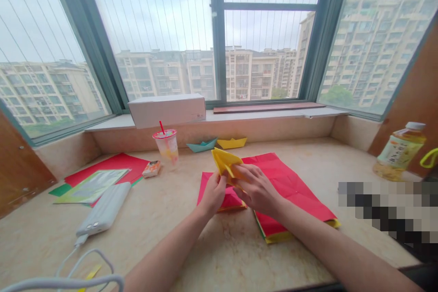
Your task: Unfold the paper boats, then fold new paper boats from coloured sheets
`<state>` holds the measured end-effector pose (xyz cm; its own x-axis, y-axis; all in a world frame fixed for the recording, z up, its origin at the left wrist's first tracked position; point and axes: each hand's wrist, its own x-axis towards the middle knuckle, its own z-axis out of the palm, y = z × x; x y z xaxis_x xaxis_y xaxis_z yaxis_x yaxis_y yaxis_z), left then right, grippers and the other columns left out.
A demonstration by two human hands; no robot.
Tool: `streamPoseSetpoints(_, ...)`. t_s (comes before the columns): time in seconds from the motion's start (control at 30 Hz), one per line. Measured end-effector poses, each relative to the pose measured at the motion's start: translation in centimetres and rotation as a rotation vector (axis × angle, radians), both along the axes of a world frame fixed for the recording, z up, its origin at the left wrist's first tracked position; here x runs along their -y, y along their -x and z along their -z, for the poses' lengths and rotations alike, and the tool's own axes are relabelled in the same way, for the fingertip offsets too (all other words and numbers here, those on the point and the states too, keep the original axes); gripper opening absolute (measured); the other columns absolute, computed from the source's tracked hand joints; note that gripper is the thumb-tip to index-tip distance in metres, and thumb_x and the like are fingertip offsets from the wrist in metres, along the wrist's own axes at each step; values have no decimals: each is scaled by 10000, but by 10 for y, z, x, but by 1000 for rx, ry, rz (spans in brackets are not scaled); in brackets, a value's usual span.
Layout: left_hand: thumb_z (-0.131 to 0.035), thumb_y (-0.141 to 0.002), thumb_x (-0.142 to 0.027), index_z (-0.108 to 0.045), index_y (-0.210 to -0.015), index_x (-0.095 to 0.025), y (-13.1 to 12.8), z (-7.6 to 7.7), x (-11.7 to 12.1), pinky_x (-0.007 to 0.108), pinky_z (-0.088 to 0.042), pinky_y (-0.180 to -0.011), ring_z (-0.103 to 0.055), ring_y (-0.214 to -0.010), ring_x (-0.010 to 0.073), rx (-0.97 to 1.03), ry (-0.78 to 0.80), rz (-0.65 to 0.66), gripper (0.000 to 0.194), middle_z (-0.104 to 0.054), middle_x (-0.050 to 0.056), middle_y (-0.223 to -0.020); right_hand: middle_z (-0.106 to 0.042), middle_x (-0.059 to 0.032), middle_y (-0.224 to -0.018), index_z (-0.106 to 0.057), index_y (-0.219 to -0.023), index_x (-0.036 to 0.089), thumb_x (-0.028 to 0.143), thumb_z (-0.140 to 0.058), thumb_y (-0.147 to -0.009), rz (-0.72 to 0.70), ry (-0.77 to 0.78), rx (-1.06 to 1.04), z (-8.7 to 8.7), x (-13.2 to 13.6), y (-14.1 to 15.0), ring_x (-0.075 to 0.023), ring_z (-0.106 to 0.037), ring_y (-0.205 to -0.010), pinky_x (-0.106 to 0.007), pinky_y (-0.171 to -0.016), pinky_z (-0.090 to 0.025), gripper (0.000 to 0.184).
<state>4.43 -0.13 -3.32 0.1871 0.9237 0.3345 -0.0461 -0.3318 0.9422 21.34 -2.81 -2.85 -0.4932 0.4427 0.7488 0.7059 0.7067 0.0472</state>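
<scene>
A folded yellow paper (224, 160) is raised just above the marble counter, held between both hands. My left hand (212, 193) pinches its lower left edge. My right hand (257, 188) grips its right side with curled fingers. Beneath the hands lies a pink folded sheet (226, 198) and a stack of red sheets (290, 187) with yellow edges showing underneath. Two finished paper boats, a teal paper boat (201, 146) and a yellow paper boat (232, 142), sit at the back by the wall.
A plastic cup with a red straw (166, 144) stands left of the boats. A small orange packet (151, 169), red and green sheets (112, 169), a white power bank (104, 210) with cable lie left. A white box (167, 109) rests on the sill. A bottle (398, 150) lies at the right.
</scene>
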Motion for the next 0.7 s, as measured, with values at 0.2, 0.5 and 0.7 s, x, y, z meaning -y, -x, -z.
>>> streamPoseSetpoints(0.2, -628, -816, -478, -668, -873, -146, 3, 2, -4, 301, -529, -690, -669, -779, 227, 5, 55, -12, 340, -711, 72, -817, -602, -103, -1273, -665, -992, 196, 120, -511, -885, -25, 59, -128, 2, 2, -3, -270, -528, -1178, -461, -1006, -449, 203)
streamPoseSetpoints(0.5, -669, -761, -451, -670, -822, -116, 2, -4, 0, 290, -553, -559, -658, -600, 188, 13, 157, -21, 340, -700, 76, -747, -588, -134, -1246, -596, -1129, 201, 196, -617, -853, 150, 188, -201, 6, -3, -7, -302, -524, -1181, -491, -980, -459, 278)
streamPoseSetpoints(0.7, -675, -754, -411, -663, -681, -136, 3, -5, 4, 222, -495, -487, -616, -555, 159, -67, 84, -100, 284, -672, 44, -647, -651, -101, -1111, -513, -1254, 213, 311, -632, -858, 198, 339, -106, 6, -5, -9, -289, -599, -1028, -428, -863, -500, 425)
